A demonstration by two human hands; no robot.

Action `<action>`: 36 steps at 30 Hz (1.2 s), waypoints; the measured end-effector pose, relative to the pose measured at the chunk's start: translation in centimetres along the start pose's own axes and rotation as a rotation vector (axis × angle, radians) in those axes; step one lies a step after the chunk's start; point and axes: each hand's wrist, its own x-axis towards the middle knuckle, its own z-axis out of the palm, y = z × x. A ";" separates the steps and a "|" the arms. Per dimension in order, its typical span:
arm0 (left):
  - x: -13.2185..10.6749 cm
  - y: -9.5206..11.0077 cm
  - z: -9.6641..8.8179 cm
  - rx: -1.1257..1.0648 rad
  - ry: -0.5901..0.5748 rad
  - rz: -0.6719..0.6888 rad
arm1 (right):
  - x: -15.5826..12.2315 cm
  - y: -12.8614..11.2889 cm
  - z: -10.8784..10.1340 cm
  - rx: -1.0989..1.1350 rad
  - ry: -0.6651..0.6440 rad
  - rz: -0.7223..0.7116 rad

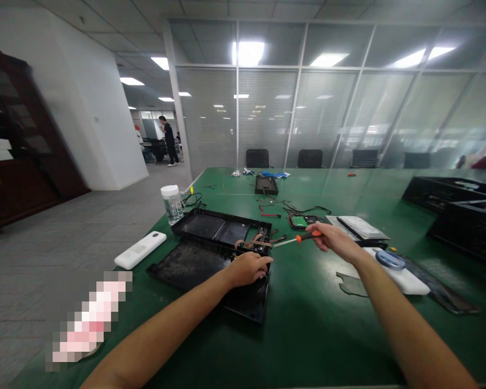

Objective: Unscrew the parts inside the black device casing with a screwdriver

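Observation:
In my right hand is a screwdriver with an orange and black handle. Its metal shaft points left, and the tip is close to a bundle of brownish wires. Those wires lie at the right end of an open black plastic case, whose two halves are spread out like a hinged box. My left hand rests on the right part of the nearer half, index finger stretched toward the wires and other fingers curled at the case. What lies beneath its palm is hidden.
At left stand a clear jar with white lid and a white oblong device. Beyond are loose cables, a green circuit board and a small black box. Flat metal parts and large black housings occupy the right.

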 end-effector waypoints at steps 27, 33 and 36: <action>-1.8 -9.8 -7.4 0.245 -0.343 -0.399 | -16.5 1.1 15.3 -1.040 -0.137 -0.349; -1.4 -6.6 -8.6 0.400 -0.252 -0.105 | -15.6 0.8 14.4 -0.994 -0.083 -0.249; -2.1 -3.6 -11.1 0.460 -0.238 -0.040 | -11.8 0.8 14.0 -1.051 -0.131 -0.203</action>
